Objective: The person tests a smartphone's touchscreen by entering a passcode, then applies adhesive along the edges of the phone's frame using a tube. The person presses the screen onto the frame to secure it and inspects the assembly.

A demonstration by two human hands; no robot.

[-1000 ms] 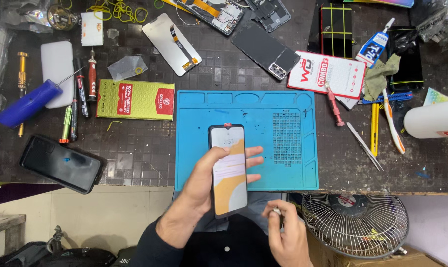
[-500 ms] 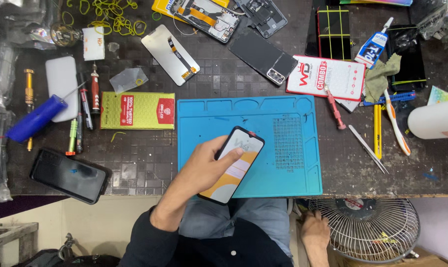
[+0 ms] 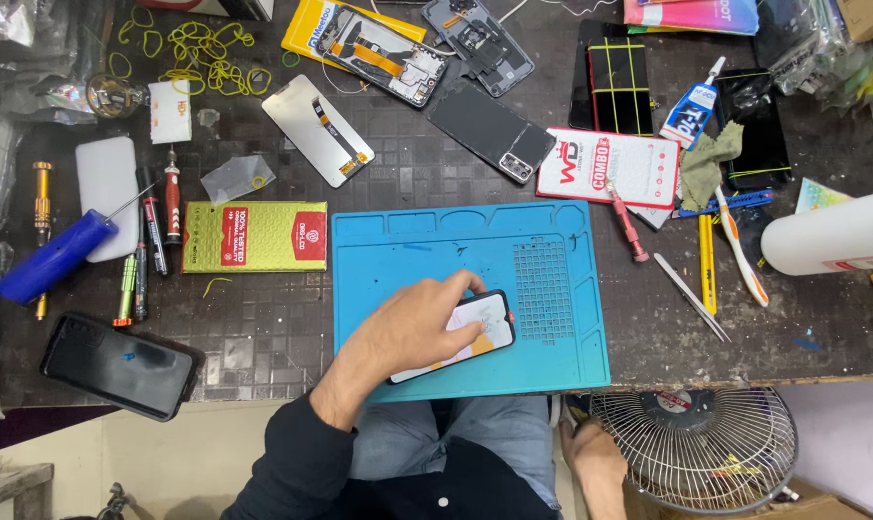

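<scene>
The left hand lies over a lit smartphone, fingers curled in a grip on its edges, the phone tilted on the blue repair mat (near its lower edge). The right hand hangs below the table beside a fan; its grip cannot be told.

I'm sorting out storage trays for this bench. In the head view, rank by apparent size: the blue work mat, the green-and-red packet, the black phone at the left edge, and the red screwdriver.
1. Blue work mat
2. Green-and-red packet
3. Black phone, looks close to the packet, so unsure
4. Red screwdriver
</scene>
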